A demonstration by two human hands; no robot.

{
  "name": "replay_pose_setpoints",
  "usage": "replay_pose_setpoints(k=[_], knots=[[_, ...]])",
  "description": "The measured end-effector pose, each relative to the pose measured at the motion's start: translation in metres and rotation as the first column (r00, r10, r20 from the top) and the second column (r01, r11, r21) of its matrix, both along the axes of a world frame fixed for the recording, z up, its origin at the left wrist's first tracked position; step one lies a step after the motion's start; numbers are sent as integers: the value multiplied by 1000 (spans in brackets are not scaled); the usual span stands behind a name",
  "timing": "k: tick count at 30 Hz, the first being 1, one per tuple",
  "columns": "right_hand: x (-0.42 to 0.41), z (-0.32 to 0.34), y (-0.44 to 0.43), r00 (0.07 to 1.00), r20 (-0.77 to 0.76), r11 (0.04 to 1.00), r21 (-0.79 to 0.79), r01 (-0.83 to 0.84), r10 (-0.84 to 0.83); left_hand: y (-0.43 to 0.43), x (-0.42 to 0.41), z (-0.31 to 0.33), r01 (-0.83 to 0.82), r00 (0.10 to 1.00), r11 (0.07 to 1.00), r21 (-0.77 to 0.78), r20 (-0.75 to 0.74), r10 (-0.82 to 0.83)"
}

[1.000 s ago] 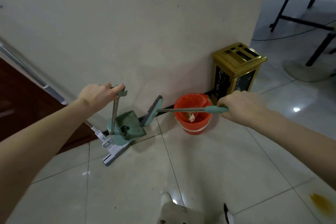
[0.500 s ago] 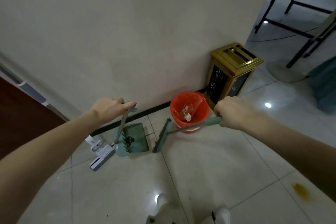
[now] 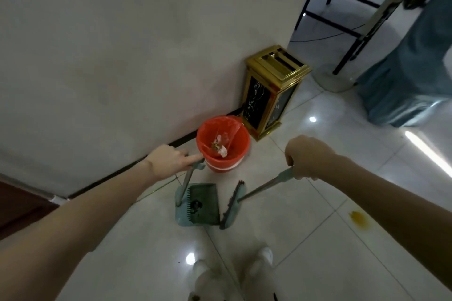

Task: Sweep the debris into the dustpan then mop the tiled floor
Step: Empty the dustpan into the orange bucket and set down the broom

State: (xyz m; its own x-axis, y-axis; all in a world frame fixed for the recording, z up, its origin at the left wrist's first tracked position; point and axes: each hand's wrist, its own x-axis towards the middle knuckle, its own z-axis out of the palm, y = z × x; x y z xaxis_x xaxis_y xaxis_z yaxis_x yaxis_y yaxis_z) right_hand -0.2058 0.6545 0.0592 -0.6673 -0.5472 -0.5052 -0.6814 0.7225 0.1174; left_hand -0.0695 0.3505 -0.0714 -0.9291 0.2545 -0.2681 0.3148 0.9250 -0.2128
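With the dustpan resting on the floor near its wall edge, the left hand grips its handle top and the right hand grips the broom by its sleeved end; both tools appear light and rigid.

Glossy tiled floor, seemingly plastic dustpan, shiny gold metal bin.

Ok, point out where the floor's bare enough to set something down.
Bare tile between the broom and the yellow stain, and left of the dustpan. Crowded at the wall: red bucket and gold bin stand side by side.
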Motion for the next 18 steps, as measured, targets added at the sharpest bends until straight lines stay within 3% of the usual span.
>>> replay_pose_setpoints(k=[8, 14, 18], knots=[[-47, -4, 38, 987, 58, 924, -347, 158, -147, 53, -96, -12, 132, 989, 991, -3, -62, -132], [-79, -20, 77, 981, 90, 784, -591, 190, -170, 94, -170, -10, 185, 980, 982, 50, -79, -180], [-105, -29, 92, 971, 81, 715, -663, 221, -225, 117, -214, -15, 321, 943, 946, 54, -112, -313]])
